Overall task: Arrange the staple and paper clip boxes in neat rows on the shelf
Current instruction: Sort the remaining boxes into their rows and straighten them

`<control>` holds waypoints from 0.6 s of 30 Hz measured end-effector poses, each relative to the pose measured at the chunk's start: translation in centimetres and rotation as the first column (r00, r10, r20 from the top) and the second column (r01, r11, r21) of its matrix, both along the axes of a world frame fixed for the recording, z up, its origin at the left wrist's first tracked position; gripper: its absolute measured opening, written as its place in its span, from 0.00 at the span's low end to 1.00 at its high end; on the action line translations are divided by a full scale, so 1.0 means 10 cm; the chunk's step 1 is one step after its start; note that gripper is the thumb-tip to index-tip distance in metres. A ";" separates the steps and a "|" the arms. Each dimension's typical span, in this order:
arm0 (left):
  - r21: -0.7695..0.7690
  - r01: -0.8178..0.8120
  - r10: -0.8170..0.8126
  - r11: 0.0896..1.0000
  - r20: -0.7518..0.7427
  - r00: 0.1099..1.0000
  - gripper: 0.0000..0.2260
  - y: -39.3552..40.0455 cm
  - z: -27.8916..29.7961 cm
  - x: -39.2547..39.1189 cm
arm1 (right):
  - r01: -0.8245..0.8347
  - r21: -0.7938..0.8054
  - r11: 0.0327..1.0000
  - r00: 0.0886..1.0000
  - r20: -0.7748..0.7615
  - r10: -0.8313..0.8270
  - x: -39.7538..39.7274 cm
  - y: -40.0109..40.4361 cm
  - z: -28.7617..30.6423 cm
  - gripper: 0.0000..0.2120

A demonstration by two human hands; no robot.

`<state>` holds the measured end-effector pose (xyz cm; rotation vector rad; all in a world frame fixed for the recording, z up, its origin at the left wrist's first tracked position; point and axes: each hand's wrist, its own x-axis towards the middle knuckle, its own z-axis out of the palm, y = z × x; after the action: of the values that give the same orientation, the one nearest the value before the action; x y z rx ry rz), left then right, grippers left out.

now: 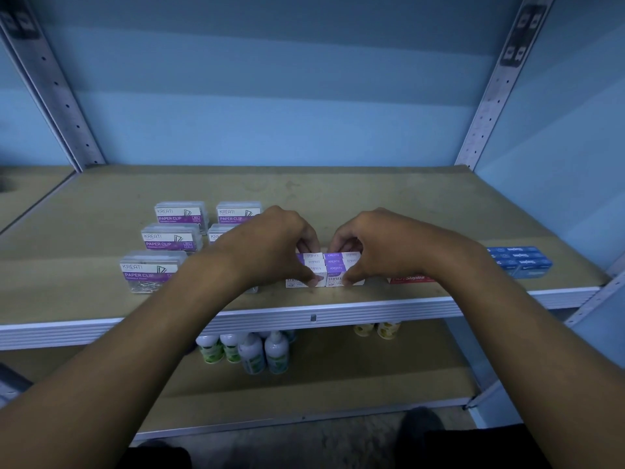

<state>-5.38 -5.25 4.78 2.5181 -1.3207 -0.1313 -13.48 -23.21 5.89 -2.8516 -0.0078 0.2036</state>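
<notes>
Near the front edge of the shelf we see the left hand and right hand pinching two side-by-side stacks of purple-and-white staple boxes. Clear paper clip boxes stand in rows at left; blue boxes sit far right.

Both hands, left hand and right hand, grip staple boxes on shelf, near front edge. Paper clip boxes left of grip, in rows running back. More staple boxes right of grip, apart. Bottles below grip, on lower shelf.
</notes>
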 end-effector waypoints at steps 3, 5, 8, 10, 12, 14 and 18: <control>-0.009 0.001 -0.001 1.000 0.019 1.000 0.18 -0.01 -0.01 0.00 | 0.019 -0.028 0.999 1.000 0.021 -0.019 0.01 0.04 0.00 0.18; -0.009 0.005 -0.005 1.000 0.031 1.000 0.18 -0.02 -0.01 -0.01 | 0.028 -0.037 0.999 0.999 0.032 -0.026 0.01 0.06 0.00 0.18; -0.020 0.008 -0.007 1.000 0.027 1.000 0.17 -0.02 -0.01 -0.01 | 0.039 -0.024 0.999 0.998 0.040 -0.038 0.00 0.08 -0.02 0.17; -0.031 0.010 -0.009 0.999 0.017 1.000 0.18 -0.01 -0.01 -0.01 | 0.047 -0.017 0.999 0.998 0.041 -0.046 0.00 0.10 -0.03 0.17; -0.038 0.013 -0.013 0.999 0.007 1.000 0.18 -0.01 -0.01 0.00 | 0.047 -0.030 0.998 0.998 0.045 -0.046 0.01 0.10 -0.04 0.17; -0.035 0.020 -0.019 0.999 0.016 1.000 0.18 -0.01 -0.01 0.00 | 0.057 -0.032 0.998 0.997 0.047 -0.055 0.02 0.11 -0.05 0.17; -0.024 0.019 -0.019 1.000 0.013 1.000 0.18 0.00 -0.02 0.03 | 0.062 -0.039 0.997 0.998 0.023 -0.061 0.05 0.11 -0.07 0.18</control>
<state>-5.07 -5.28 4.54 2.4908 -1.3431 -0.1031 -13.01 -22.13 5.20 -2.8892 0.0806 0.1610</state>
